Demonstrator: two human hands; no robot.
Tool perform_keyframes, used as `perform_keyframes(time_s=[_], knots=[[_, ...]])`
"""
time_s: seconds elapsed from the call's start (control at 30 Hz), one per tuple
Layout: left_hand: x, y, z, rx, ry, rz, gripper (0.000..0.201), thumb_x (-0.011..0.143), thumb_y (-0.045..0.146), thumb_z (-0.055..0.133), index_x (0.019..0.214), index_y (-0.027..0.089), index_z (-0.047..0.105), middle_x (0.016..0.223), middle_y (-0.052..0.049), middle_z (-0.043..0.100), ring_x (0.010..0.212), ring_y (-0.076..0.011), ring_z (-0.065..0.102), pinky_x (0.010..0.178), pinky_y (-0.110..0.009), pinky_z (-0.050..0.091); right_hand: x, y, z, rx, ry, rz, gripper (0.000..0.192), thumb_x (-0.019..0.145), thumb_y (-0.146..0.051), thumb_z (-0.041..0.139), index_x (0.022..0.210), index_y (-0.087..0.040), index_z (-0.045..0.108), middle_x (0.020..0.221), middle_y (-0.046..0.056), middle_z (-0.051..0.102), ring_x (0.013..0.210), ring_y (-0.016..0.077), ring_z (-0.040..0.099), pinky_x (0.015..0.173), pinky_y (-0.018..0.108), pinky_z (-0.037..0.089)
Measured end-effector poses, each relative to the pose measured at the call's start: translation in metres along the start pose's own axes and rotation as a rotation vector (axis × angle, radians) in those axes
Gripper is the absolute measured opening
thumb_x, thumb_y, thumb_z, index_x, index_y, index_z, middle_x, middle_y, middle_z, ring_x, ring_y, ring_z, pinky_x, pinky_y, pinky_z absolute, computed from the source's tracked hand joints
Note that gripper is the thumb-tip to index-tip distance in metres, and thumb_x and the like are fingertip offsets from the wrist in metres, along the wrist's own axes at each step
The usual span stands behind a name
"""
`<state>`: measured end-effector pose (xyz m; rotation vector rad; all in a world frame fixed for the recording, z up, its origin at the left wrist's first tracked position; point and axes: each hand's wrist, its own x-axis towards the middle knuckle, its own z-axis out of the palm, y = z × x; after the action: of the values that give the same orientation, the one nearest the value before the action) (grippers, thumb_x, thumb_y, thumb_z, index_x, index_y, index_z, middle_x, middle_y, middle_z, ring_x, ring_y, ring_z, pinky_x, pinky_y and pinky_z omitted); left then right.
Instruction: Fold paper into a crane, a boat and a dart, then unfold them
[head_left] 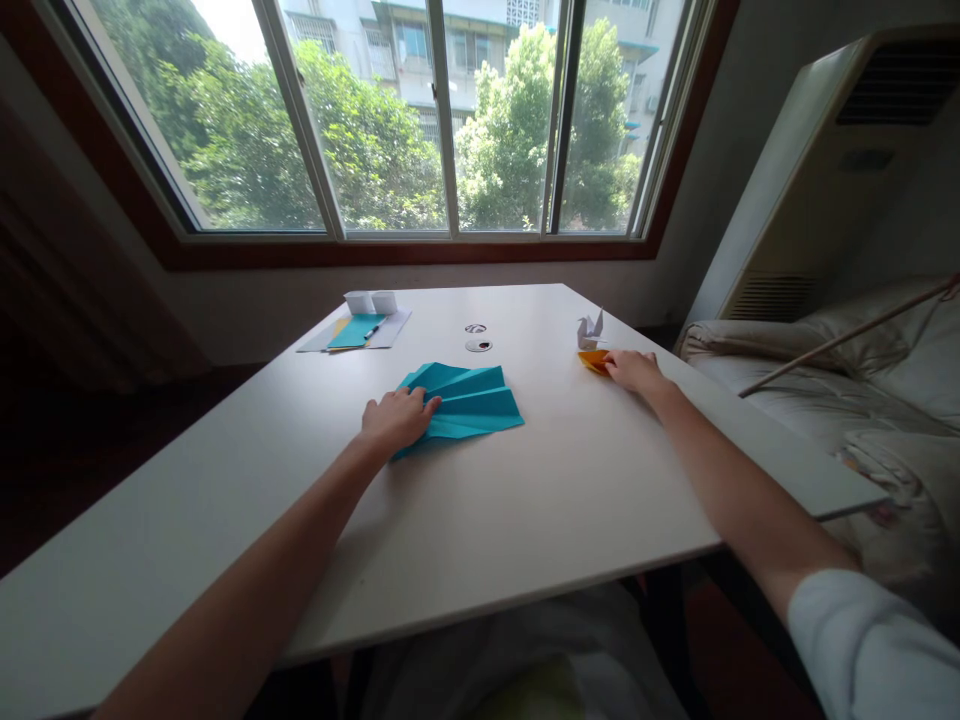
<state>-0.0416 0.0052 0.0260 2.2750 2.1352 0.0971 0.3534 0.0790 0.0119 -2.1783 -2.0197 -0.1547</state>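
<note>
A pleated sheet of blue paper (476,400) lies on the white table in front of me, its folds running sideways and fanning out to the right. My left hand (397,417) is closed over its left end, fingers on top of the pleats. Farther right, my right hand (634,372) pinches the right end of a small folded piece of orange paper (592,361), low at the tabletop. Just behind that orange piece stands a white paper crane (590,329). The fingertips of my right hand are partly hidden.
At the table's (525,520) far left are loose paper sheets (356,331), a pen (374,329) and two small white paper boxes (371,302). Two round inserts (478,346) sit in the tabletop. A sofa (847,390) with a stick (832,345) is at right.
</note>
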Motion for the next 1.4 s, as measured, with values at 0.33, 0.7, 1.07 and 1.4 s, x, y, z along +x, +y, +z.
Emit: perform_keyframes(time_s=[0.33, 0.7, 1.07, 1.4], knots=[[-0.014, 0.025, -0.014, -0.217, 0.344, 0.201, 0.037, 0.085, 0.041, 0.039, 0.106, 0.019, 0.060, 0.109, -0.013, 0.060, 0.104, -0.0311, 0.051, 0.086, -0.042, 0.039, -0.026, -0.044, -0.037, 0.181, 0.142, -0.133, 0.030, 0.085, -0.032, 0.042, 0.101, -0.020, 0.065, 0.098, 0.011, 0.066, 0.086, 0.0231, 0.060, 0.075, 0.032, 0.041], [-0.037, 0.074, -0.011, -1.316, 0.047, 0.156, 0.062, 0.070, 0.048, 0.066, 0.118, 0.019, 0.040, 0.097, -0.007, 0.061, 0.082, -0.0202, 0.062, 0.061, -0.028, 0.051, -0.100, -0.141, -0.046, 0.637, 0.233, -0.637, 0.022, 0.083, -0.039, 0.052, 0.085, -0.024, 0.067, 0.075, 0.003, 0.067, 0.066, 0.0153, 0.057, 0.071, 0.028, 0.041], [-0.029, 0.061, -0.010, -1.328, 0.107, 0.240, 0.057, 0.065, 0.042, 0.070, 0.112, 0.020, 0.046, 0.087, -0.001, 0.058, 0.075, -0.0164, 0.059, 0.055, -0.024, 0.049, -0.094, -0.136, -0.037, 1.163, -0.048, -0.530, 0.022, 0.072, -0.041, 0.062, 0.079, -0.020, 0.063, 0.074, 0.002, 0.065, 0.068, 0.0160, 0.062, 0.063, 0.030, 0.052], [-0.023, 0.058, -0.003, -1.276, 0.065, 0.398, 0.050, 0.067, 0.035, 0.070, 0.108, 0.020, 0.045, 0.097, -0.003, 0.059, 0.089, -0.0191, 0.059, 0.073, -0.029, 0.051, -0.090, -0.138, -0.045, 1.410, -0.148, -0.426, 0.026, 0.067, -0.041, 0.065, 0.074, -0.017, 0.056, 0.070, -0.001, 0.058, 0.053, 0.0080, 0.051, 0.050, 0.024, 0.044]])
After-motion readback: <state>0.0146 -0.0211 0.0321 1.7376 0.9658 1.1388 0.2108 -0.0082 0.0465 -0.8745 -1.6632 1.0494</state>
